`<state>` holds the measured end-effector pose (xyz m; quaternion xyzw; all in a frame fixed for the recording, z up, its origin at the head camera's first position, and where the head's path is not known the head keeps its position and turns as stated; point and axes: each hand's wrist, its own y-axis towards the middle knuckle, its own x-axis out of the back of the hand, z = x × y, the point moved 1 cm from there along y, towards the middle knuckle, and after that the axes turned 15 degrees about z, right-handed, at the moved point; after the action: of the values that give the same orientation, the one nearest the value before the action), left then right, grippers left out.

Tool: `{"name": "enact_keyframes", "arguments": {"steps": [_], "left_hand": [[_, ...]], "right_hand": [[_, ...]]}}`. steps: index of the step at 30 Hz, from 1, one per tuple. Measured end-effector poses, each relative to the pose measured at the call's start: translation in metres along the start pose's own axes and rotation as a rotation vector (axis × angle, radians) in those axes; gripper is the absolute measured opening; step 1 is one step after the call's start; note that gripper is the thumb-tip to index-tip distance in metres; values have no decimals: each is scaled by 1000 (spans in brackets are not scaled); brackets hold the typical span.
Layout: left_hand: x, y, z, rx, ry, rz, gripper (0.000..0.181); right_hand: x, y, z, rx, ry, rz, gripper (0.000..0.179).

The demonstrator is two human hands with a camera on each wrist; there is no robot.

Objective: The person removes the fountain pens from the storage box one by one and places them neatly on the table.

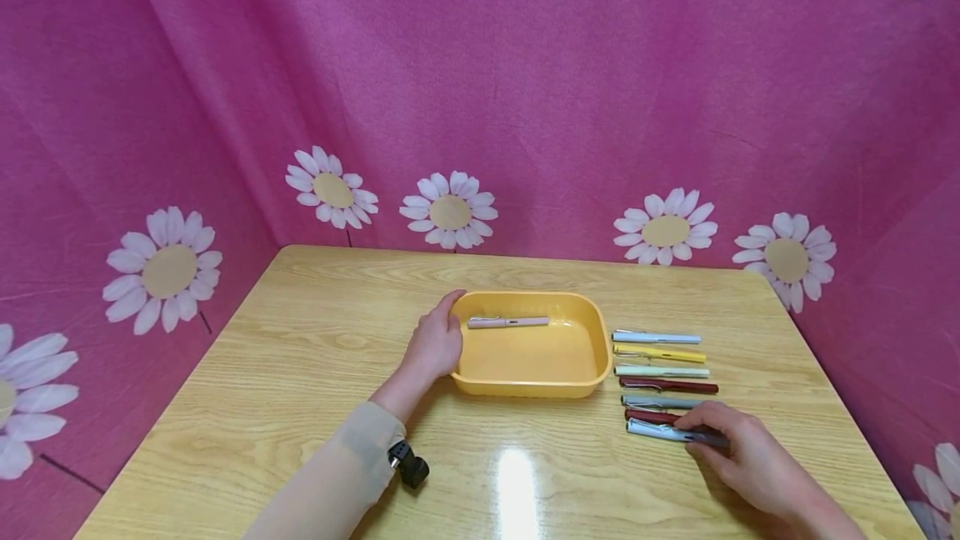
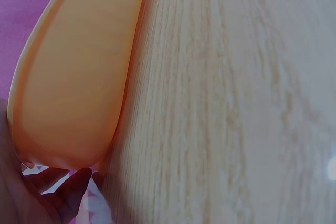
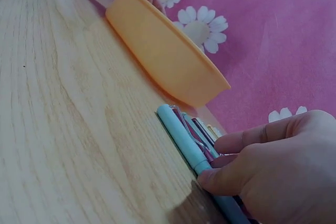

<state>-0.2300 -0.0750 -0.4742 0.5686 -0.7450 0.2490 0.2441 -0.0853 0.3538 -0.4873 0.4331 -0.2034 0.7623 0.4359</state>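
My left hand (image 1: 438,338) grips the left end of a yellow plastic tray (image 1: 525,388), its thumb at the rim and its fingers under the end wall in the left wrist view. Inside the tray lies a pale pink pen (image 1: 510,322) with a wire clip. At the near end of a row of pens, my right hand (image 1: 746,450) pinches a light blue pen (image 1: 660,430) between thumb and fingers; the pen appears to lie on the table. Right behind it is a dark red pen (image 1: 651,417), partly covered by the fingers.
Farther back in the row, right of the tray, lie a grey-blue pen (image 1: 660,402), another dark red pen (image 1: 667,386), a pale green pen (image 1: 660,371), a yellow pen (image 1: 660,354) and a pale blue pen (image 1: 656,338). A pink daisy curtain (image 1: 525,107) surrounds the wooden table (image 1: 315,340).
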Motion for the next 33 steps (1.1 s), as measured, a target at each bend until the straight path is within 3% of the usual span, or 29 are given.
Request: {"name": "enact_keyframes", "arguments": {"steps": [6, 13, 26, 33], "left_hand": [[0, 0, 1, -36, 22, -21, 49], [0, 0, 1, -34, 23, -21, 50], [1, 1, 2, -13, 16, -15, 49], [-1, 0, 1, 2, 12, -11, 48]], "right_hand": [[9, 7, 7, 102, -51, -54, 47], [25, 31, 24, 181, -57, -93, 44], [36, 99, 60, 264, -24, -23, 38], [28, 136, 66, 206, 17, 57, 31]]}}
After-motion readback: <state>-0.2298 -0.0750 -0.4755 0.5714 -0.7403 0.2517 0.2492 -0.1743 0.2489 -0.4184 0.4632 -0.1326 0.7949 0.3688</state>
